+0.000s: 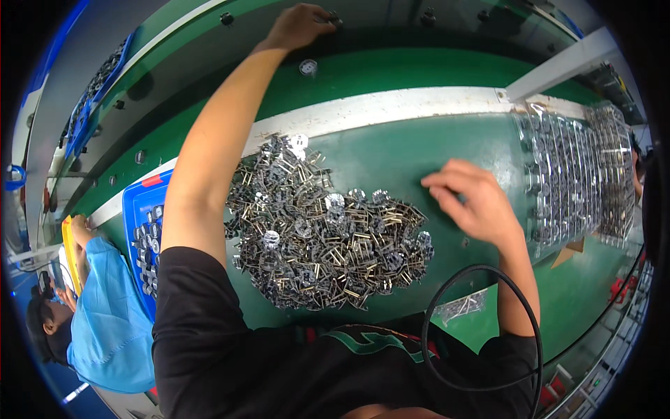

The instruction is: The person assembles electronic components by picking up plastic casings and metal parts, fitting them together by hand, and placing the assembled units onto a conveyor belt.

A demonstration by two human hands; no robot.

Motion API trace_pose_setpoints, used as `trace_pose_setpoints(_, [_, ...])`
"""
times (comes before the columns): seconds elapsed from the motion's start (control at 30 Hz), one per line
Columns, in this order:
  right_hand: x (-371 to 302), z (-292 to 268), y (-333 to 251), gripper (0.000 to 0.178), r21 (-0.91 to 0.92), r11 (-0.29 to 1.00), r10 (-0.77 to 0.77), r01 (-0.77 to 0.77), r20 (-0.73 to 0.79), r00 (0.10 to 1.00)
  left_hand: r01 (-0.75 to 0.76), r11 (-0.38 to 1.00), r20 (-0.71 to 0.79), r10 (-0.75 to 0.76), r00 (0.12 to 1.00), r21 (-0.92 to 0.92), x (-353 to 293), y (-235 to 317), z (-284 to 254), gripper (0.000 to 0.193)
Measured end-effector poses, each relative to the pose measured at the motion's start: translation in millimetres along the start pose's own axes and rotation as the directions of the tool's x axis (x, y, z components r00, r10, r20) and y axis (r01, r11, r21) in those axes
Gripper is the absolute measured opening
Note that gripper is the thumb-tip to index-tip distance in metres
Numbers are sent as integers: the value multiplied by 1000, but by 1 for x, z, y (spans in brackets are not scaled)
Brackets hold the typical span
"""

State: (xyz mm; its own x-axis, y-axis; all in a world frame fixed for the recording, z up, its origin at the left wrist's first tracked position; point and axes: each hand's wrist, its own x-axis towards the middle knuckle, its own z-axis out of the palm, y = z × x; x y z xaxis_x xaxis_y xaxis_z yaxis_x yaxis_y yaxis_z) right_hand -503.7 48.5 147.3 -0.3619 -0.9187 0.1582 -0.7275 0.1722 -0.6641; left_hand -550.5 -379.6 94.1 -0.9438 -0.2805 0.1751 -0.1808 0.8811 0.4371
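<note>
My left hand point(296, 28) is stretched far forward over the dark conveyor belt point(377, 31). Its fingertips are closed on a small dark and silvery part point(335, 19) at the belt surface; the exact kind is too small to tell. My right hand point(478, 206) hovers over the green worktop point(419, 140), right of the pile, with thumb and forefinger apart and nothing visible between them. Between my arms lies a big heap of small metal parts point(328, 237), with black bodies, brass-coloured pins and some shiny round discs.
Clear plastic trays point(562, 181) stand stacked at the right. A blue bin point(143, 202) with dark parts sits at the left, near a person in blue point(105, 314). Several small parts ride the belt. A black cable point(429, 307) loops before my right arm. A white post point(562, 63) rises at far right.
</note>
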Motion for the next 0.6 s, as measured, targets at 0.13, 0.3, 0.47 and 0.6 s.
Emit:
trace_pose_setpoints(0.13, [-33,15,-12,24,157,965,210,-208,6,978,133,989,15,-133,991,-57,-18,18,-16,46])
trace_pose_setpoints(0.3, [-34,24,0,22,229,962,172,-151,-73,982,-66,997,259,54,964,39,-74,55,-17,50])
trace_pose_setpoints(0.47, [-14,9,-13,19,192,952,192,-236,224,956,-155,981,204,177,963,-118,-112,62,-18,40])
trace_pose_setpoints(0.6, [-19,4,-1,34,399,776,420,-488,251,872,-47,974,187,89,978,-220,-131,70,-21,42])
